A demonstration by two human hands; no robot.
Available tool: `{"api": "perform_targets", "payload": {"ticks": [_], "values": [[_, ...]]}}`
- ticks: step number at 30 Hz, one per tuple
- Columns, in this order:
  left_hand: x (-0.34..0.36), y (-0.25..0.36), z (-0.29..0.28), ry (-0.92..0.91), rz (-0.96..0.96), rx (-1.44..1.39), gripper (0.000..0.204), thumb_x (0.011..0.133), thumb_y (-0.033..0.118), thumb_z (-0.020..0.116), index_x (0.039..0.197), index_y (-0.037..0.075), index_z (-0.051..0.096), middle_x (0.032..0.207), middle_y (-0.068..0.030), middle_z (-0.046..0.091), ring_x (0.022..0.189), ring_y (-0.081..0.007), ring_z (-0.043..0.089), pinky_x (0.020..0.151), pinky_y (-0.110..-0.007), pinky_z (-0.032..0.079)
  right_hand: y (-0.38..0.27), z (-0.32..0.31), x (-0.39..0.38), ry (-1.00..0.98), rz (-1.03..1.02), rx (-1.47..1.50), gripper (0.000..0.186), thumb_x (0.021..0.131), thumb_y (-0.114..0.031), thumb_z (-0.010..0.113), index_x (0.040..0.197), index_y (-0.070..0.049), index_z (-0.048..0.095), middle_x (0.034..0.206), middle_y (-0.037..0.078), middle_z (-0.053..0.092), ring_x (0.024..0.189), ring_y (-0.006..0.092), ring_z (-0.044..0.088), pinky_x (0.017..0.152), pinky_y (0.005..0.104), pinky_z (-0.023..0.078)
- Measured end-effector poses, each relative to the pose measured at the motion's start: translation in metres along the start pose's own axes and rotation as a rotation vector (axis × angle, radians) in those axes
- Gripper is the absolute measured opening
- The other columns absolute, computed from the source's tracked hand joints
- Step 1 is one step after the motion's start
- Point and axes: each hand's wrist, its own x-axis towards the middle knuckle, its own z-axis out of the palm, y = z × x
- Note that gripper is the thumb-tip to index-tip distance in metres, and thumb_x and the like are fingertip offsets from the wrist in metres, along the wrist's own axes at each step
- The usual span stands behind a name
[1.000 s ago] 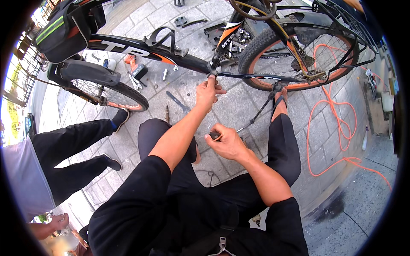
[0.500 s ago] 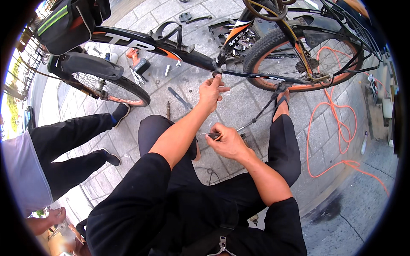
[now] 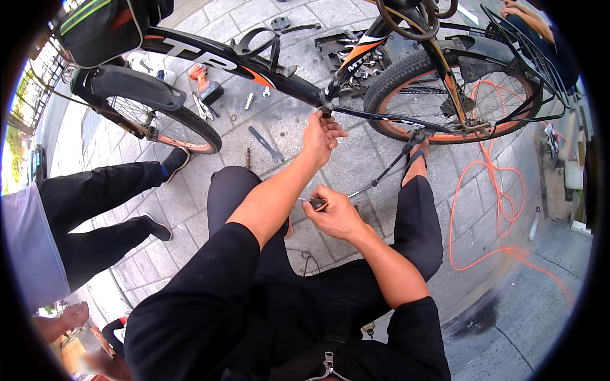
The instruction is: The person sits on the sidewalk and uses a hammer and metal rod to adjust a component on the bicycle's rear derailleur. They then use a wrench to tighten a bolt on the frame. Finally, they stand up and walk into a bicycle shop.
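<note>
My left hand (image 3: 321, 136) reaches up to the bottom bracket (image 3: 327, 108) of a black, orange and white bicycle (image 3: 292, 92), fingertips gripping at that joint with the lower fingers partly curled. My right hand (image 3: 333, 216) is closed round a small dark tool with orange edging (image 3: 318, 204), held low between my knees; a thin curved wire shows beside it. A long black rod (image 3: 391, 166) runs behind my right hand to beside my right foot. A flat grey wrench (image 3: 265, 143) lies on the paving below the frame, left of my left hand.
An orange-and-black drill (image 3: 208, 92), loose tools and a black tool case (image 3: 346, 47) lie behind the bicycle. An orange hose (image 3: 492, 216) coils at right. A person (image 3: 95, 203) in dark trousers stands at left; another person's arms (image 3: 534, 22) show top right; more people are bottom left.
My left hand has shifted slightly, its fingers rearranged at the bracket, with more of the dark fitting showing. My right hand stays closed on the tool. The view has shifted slightly.
</note>
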Motion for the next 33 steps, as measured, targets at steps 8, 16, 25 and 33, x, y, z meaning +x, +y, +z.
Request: {"api": "perform_targets", "payload": {"ticks": [8,16,25,33], "values": [[-0.02,0.004,0.018,0.182,0.094,0.404,0.055,0.102,0.054,0.049,0.104,0.0,0.054,0.094,-0.0117,0.063,0.076,-0.0273,0.076,0.038,-0.029,0.036,0.0,-0.003,-0.002,0.046,-0.009,-0.022,0.028,0.089,-0.022,0.076,0.093,0.001,0.06,0.076,0.015,0.067,0.072,0.0228,0.066,0.065,0.0369,0.052],[-0.01,0.005,0.021,0.267,0.217,0.614,0.053,0.1,0.05,0.061,0.093,-0.002,0.057,0.078,-0.0099,0.061,0.069,-0.0246,0.076,0.037,-0.029,0.038,0.008,-0.003,-0.003,0.095,-0.064,-0.004,0.026,0.091,-0.02,0.075,0.089,0.001,0.059,0.066,0.006,0.06,0.063,0.0079,0.052,0.058,0.0312,0.047],[0.003,-0.017,0.014,0.093,0.087,0.048,0.056,0.105,0.055,0.041,0.09,0.004,0.058,0.072,-0.0076,0.06,0.055,-0.0227,0.065,0.037,-0.028,0.034,-0.004,-0.013,-0.002,0.022,-0.007,0.085,0.025,0.087,-0.018,0.074,0.096,0.002,0.062,0.081,0.016,0.072,0.074,0.0273,0.072,0.069,0.0386,0.054],[-0.007,-0.009,0.018,-0.089,-0.124,-0.3,0.063,0.1,0.067,0.039,0.102,0.008,0.059,0.09,-0.0076,0.064,0.066,-0.0269,0.069,0.04,-0.027,0.03,-0.003,-0.014,-0.003,0.058,0.015,0.084,0.023,0.089,-0.019,0.073,0.094,0.0,0.061,0.075,0.01,0.068,0.069,0.0166,0.064,0.065,0.0348,0.051]]}}
